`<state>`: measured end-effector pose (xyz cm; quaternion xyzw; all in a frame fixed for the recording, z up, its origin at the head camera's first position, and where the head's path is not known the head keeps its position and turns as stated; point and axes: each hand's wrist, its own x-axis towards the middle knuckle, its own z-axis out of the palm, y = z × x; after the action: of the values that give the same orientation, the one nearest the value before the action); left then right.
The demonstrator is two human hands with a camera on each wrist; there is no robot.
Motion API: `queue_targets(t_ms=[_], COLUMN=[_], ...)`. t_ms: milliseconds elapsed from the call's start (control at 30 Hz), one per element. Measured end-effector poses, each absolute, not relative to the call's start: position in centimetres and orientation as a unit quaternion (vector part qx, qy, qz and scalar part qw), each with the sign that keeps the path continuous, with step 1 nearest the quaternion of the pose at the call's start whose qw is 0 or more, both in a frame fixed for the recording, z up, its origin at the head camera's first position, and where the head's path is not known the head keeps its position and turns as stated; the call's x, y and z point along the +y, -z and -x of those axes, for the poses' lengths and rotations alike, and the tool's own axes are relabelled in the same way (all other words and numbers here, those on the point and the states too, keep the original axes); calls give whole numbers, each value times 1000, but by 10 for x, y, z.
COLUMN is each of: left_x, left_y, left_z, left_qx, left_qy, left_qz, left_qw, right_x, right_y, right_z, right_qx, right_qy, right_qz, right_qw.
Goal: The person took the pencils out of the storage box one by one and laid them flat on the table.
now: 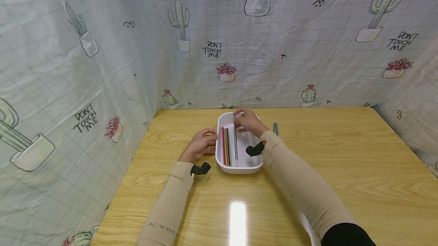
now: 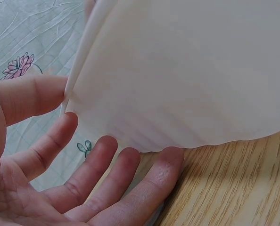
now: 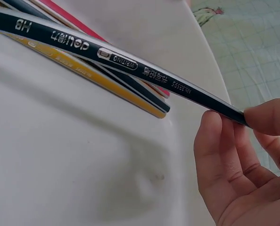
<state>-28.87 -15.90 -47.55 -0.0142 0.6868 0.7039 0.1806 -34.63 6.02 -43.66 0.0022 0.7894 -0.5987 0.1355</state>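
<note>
A white plastic tray (image 1: pixel 239 170) sits on the wooden table. My right hand (image 1: pixel 249 121) pinches one end of a dark, silver-edged HB pencil (image 3: pixel 130 66) between thumb and fingers. This pencil slants over the tray, its other end low near the tray's near side. Beside it several pencils (image 1: pixel 226 147), red, yellow and dark, lie in the tray's left part; in the right wrist view a yellow pencil (image 3: pixel 83 70) lies beneath the held one. My left hand (image 1: pixel 200 145) touches the tray's left side, its fingertips against the outer wall (image 2: pixel 177 84) and one at the rim.
Just right of the tray, teal sticks (image 1: pixel 275 129) lie on the table (image 1: pixel 342 162), partly hidden by my right sleeve (image 1: pixel 294 170). A cactus-printed cloth (image 1: pixel 273 48) hangs behind the table and along its sides. Something white shows beneath the right forearm.
</note>
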Motion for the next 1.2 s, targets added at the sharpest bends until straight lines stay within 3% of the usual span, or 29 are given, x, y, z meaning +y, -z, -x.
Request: queue_targets(t_ms=[1200], left_x=[-158], left_y=[476], left_z=[288], left_qx=[684], left_qy=[-708], left_qz=[14], left_qw=[178], right_x=[119], right_y=[413], right_z=[353], right_qx=[773], right_qy=[627], right_qz=[8], right_qw=[95])
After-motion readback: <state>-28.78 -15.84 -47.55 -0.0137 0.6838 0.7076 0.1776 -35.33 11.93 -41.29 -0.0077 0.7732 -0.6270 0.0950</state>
